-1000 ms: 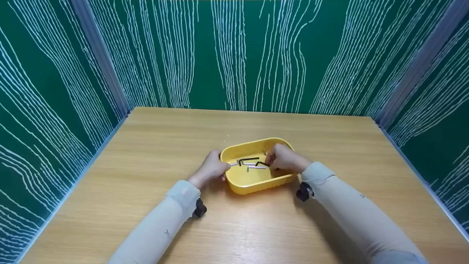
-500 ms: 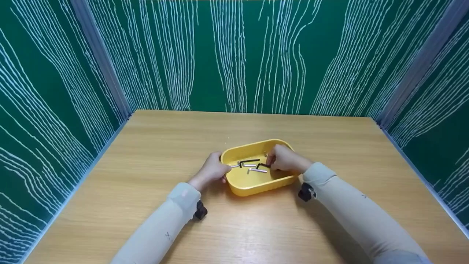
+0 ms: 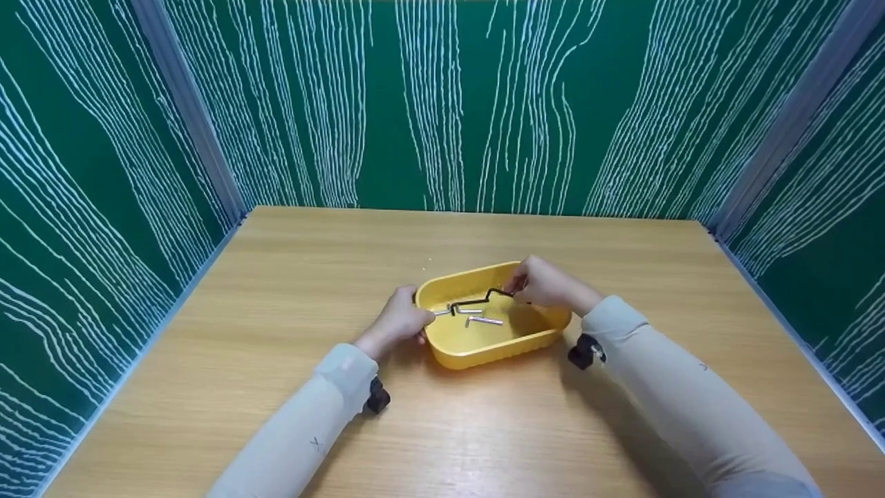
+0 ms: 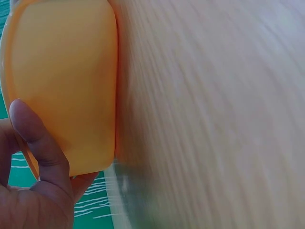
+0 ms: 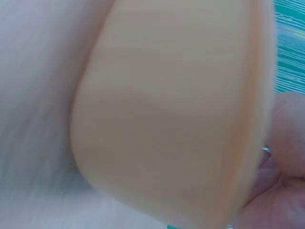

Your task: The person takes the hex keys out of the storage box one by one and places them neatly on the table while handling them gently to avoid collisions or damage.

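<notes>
A yellow plastic bin (image 3: 477,353) stands on the table, angled slightly. My left hand (image 3: 399,317) grips its left end, with the thumb over the rim; the left wrist view shows fingers on the bin's outer wall. Above the right part of the bin, my right hand (image 3: 546,285) pinches a black hex key (image 3: 499,292), whose bent end points left. Inside the bin lie another black hex key (image 3: 470,302) and silver hex keys, one in the middle (image 3: 486,320). In the right wrist view the bin wall hides most of the right fingers.
The bin rests on a wooden table (image 3: 311,263). Green panels (image 3: 387,104) with white wavy lines stand at the back and both sides, with grey posts (image 3: 200,111) at the corners. Tiny light specks (image 3: 426,263) lie behind the bin.
My right hand has risen from the bin's floor and moved slightly up and right, lifting the black hex key. The left hand keeps its grip on the bin.
</notes>
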`<action>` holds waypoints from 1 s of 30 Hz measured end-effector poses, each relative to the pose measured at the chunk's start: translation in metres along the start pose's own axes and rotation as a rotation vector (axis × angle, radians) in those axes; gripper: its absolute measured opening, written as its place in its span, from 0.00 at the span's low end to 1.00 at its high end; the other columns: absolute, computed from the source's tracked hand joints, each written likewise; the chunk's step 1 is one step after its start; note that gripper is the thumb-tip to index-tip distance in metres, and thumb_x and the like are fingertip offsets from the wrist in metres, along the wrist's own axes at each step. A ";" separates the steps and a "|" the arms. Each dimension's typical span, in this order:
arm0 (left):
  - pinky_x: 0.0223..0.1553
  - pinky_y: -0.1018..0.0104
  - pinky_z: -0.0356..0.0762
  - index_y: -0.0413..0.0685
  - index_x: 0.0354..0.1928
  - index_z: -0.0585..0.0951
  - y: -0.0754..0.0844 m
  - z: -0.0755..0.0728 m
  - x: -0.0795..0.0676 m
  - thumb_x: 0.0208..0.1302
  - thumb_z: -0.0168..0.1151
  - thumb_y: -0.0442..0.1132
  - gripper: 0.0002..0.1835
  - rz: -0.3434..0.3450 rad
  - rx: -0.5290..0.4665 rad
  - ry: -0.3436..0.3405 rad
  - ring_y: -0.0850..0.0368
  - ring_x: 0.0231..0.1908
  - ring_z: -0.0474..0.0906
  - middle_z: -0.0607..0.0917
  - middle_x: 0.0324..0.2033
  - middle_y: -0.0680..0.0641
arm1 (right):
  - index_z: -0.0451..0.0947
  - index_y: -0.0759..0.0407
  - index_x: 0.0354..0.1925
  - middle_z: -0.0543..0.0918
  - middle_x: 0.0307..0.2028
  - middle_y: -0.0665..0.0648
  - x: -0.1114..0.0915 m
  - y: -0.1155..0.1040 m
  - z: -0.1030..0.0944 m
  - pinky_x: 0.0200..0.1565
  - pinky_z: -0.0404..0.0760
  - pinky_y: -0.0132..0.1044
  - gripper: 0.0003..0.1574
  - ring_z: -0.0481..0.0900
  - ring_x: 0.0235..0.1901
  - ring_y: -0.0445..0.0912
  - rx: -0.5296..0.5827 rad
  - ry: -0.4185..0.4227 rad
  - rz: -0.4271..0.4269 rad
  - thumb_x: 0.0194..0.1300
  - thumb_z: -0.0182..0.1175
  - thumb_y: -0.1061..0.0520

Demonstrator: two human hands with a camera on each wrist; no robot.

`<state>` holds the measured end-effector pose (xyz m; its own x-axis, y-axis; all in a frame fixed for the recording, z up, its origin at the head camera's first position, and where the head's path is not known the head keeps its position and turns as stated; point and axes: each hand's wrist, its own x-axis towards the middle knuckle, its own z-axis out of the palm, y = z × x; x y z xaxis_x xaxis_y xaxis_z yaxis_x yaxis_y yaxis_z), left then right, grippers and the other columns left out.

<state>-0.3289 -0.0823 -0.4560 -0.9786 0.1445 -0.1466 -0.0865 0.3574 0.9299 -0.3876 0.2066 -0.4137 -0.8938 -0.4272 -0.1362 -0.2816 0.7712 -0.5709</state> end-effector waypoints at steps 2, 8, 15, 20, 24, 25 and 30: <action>0.14 0.73 0.79 0.29 0.65 0.74 0.000 0.000 -0.001 0.64 0.58 0.22 0.25 0.005 0.001 0.000 0.61 0.13 0.74 0.82 0.32 0.41 | 0.89 0.68 0.50 0.90 0.43 0.64 -0.001 0.000 -0.004 0.46 0.91 0.38 0.13 0.82 0.39 0.50 0.001 0.011 -0.018 0.68 0.67 0.72; 0.15 0.72 0.80 0.28 0.67 0.73 0.001 0.000 -0.002 0.65 0.59 0.23 0.27 0.009 0.004 -0.004 0.61 0.14 0.75 0.83 0.35 0.39 | 0.89 0.71 0.49 0.91 0.44 0.66 -0.006 0.003 -0.016 0.46 0.91 0.39 0.12 0.83 0.40 0.51 -0.002 0.070 -0.065 0.67 0.67 0.73; 0.13 0.73 0.78 0.28 0.63 0.76 -0.002 0.000 0.002 0.63 0.58 0.22 0.24 0.036 0.005 -0.003 0.61 0.12 0.75 0.86 0.36 0.34 | 0.88 0.74 0.46 0.91 0.42 0.69 -0.010 0.008 -0.030 0.39 0.87 0.30 0.11 0.84 0.38 0.49 0.018 0.117 -0.122 0.65 0.67 0.74; 0.13 0.73 0.78 0.28 0.62 0.77 -0.002 0.000 0.003 0.62 0.58 0.22 0.24 0.039 0.000 -0.003 0.61 0.11 0.75 0.86 0.36 0.33 | 0.88 0.74 0.49 0.91 0.43 0.69 -0.014 0.010 -0.039 0.41 0.91 0.32 0.12 0.83 0.35 0.47 0.058 0.130 -0.103 0.67 0.66 0.73; 0.13 0.73 0.79 0.28 0.62 0.77 -0.001 0.001 0.002 0.62 0.57 0.22 0.24 0.031 -0.002 -0.001 0.61 0.11 0.75 0.85 0.34 0.35 | 0.87 0.74 0.50 0.90 0.46 0.71 -0.018 0.012 -0.046 0.44 0.95 0.39 0.13 0.85 0.36 0.47 0.087 0.146 -0.085 0.69 0.66 0.72; 0.13 0.73 0.78 0.27 0.62 0.77 -0.001 0.001 0.002 0.62 0.58 0.22 0.24 0.030 -0.001 0.000 0.61 0.11 0.75 0.85 0.33 0.36 | 0.88 0.73 0.50 0.91 0.47 0.72 -0.019 0.013 -0.048 0.45 0.95 0.39 0.12 0.85 0.36 0.47 0.088 0.153 -0.085 0.69 0.66 0.73; 0.12 0.73 0.78 0.27 0.62 0.76 -0.001 0.001 0.002 0.63 0.57 0.21 0.24 0.031 0.001 0.002 0.62 0.11 0.74 0.85 0.34 0.35 | 0.88 0.73 0.49 0.90 0.46 0.73 -0.022 0.018 -0.055 0.39 0.91 0.29 0.12 0.87 0.36 0.48 0.092 0.191 -0.089 0.68 0.66 0.73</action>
<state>-0.3305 -0.0816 -0.4575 -0.9812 0.1537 -0.1166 -0.0555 0.3536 0.9337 -0.3920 0.2560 -0.3759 -0.9192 -0.3876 0.0692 -0.3373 0.6847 -0.6460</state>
